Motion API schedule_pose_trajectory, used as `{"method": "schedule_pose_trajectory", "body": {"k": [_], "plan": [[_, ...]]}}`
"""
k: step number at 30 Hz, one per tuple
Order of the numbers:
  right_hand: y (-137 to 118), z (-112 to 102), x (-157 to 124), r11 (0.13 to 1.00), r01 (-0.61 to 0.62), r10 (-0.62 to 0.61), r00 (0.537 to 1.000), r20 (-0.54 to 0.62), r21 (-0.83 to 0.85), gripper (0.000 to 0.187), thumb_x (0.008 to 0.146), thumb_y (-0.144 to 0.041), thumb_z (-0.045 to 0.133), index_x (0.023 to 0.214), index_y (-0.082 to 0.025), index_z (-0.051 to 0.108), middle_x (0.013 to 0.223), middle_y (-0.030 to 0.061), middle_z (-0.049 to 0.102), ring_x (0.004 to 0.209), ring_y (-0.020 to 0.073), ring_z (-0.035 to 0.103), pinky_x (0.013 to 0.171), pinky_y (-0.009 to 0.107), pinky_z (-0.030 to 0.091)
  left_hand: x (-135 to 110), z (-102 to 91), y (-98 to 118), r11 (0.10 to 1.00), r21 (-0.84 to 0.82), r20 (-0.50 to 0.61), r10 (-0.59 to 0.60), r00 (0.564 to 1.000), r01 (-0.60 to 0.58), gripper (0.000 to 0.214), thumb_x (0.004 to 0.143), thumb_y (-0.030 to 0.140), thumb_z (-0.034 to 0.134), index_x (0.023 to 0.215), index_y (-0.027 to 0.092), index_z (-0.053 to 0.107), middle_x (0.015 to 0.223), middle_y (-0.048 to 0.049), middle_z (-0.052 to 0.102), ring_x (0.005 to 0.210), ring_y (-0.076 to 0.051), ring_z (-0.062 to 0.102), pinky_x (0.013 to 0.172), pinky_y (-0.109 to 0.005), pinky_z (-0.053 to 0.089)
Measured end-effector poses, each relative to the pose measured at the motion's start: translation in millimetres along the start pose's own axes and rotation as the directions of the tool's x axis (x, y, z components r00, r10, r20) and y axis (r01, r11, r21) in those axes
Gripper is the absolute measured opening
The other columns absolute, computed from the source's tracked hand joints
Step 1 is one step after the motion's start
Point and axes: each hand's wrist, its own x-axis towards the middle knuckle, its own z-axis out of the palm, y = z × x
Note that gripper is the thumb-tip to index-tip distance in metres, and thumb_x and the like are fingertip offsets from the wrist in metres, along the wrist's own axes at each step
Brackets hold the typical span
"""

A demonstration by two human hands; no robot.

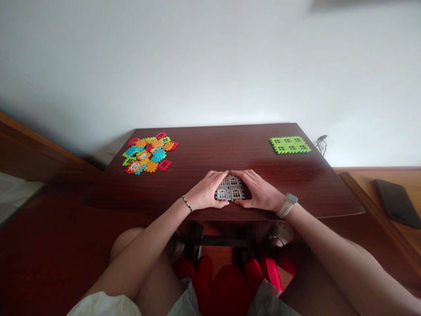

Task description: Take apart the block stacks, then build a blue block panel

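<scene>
Flat grey interlocking building tiles with white windows (229, 193) lie on the table near its front edge, joined edge to edge in a small block. My left hand (210, 189) curves round the left side, thumb at the near edge and fingers at the far edge. Around the right side is my right hand (259, 191), gripping in the same way, with a dark gap between its palm and the tiles. The fingers partly cover the outer edges of the block.
On the table's left lies a loose pile of red, orange, blue and green tiles (150, 153). At the back right rests a joined green panel with window openings (289, 145). The brown table (213, 142) stands against a white wall; a dark flat object (397, 202) lies right of it.
</scene>
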Motion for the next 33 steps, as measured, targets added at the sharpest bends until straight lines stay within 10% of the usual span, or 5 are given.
{"method": "schedule_pose_trajectory", "body": {"k": [25,33], "plan": [[19.2,-14.1,-3.8,0.999,0.021,-0.022,0.998,0.052,0.027,0.088,0.083,-0.039,0.088,0.159,-0.026,0.045,0.145,0.0158,0.063,0.134,0.0393,0.06,0.118,0.062,0.05,-2.2,-5.6,-3.9,1.0,-0.011,0.04,0.016,0.999,-0.016,0.107,0.079,0.041,0.091,0.168,0.023,0.035,0.158,-0.0187,0.055,0.142,-0.04,0.053,0.121,-0.063,0.048],[21.9,-20.4,-13.4,0.996,-0.07,0.071,0.997,-0.01,0.062,0.104,0.084,-0.041,0.087,0.17,-0.032,0.03,0.156,0.0143,0.056,0.139,0.0405,0.057,0.119,0.065,0.05,-7.8,4.4,-8.8,1.0,-0.023,0.006,-0.014,1.0,0.014,0.135,0.075,0.061,0.095,0.175,0.027,0.012,0.171,-0.0221,0.041,0.156,-0.042,0.044,0.127,-0.065,0.043]]}}
